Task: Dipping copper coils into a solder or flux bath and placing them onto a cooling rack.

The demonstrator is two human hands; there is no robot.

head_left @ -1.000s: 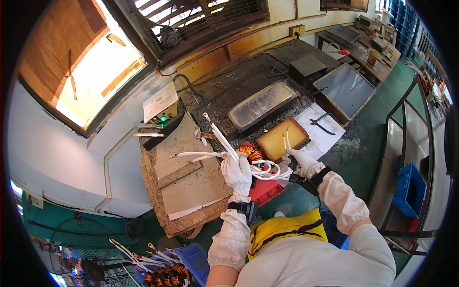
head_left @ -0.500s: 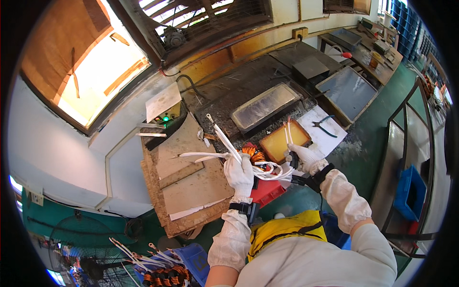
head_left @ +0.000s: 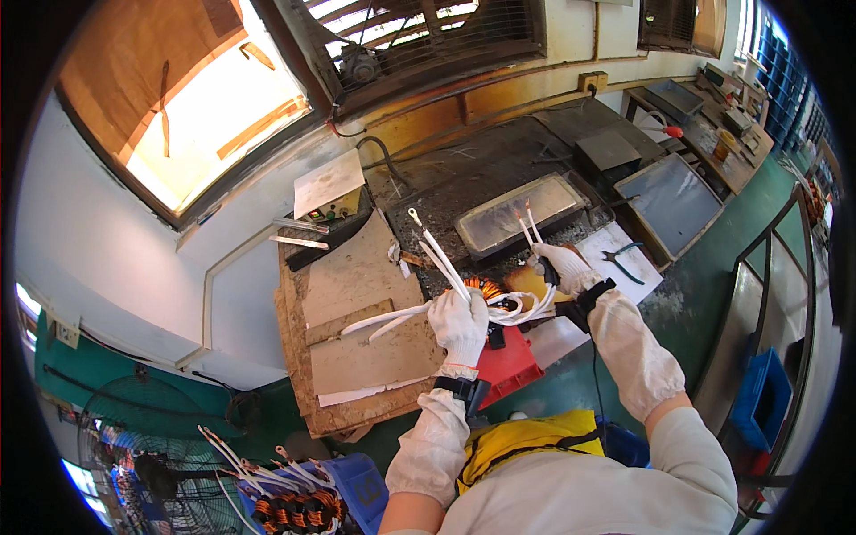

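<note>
My left hand [head_left: 459,323], in a white glove, is closed around several white-sleeved wires [head_left: 439,254]. One ends in a ring lug at the upper end, and others stick out to the left. My right hand [head_left: 565,266], also gloved, grips a pair of white leads [head_left: 532,230]; their bare copper tips stand in front of the rectangular metal pot [head_left: 522,210]. Whether the tips touch its surface I cannot tell. Between my hands, white wires loop from a copper-wound coil [head_left: 486,287]. Below my right hand, a yellowish tray [head_left: 524,282] is mostly hidden by hand and wires.
Pliers [head_left: 621,259] lie on a white sheet right of my right hand. A red bin [head_left: 508,370] is below the wires. Cardboard [head_left: 357,276] covers the left bench. A blue crate [head_left: 361,481] of coils stands lower left, near a fan [head_left: 152,455]. A control box [head_left: 332,210] sits behind.
My right hand has lifted the pair of leads away from the yellow tray and up toward the metal pot. My left hand and the coil have moved with it; the whole view has shifted slightly.
</note>
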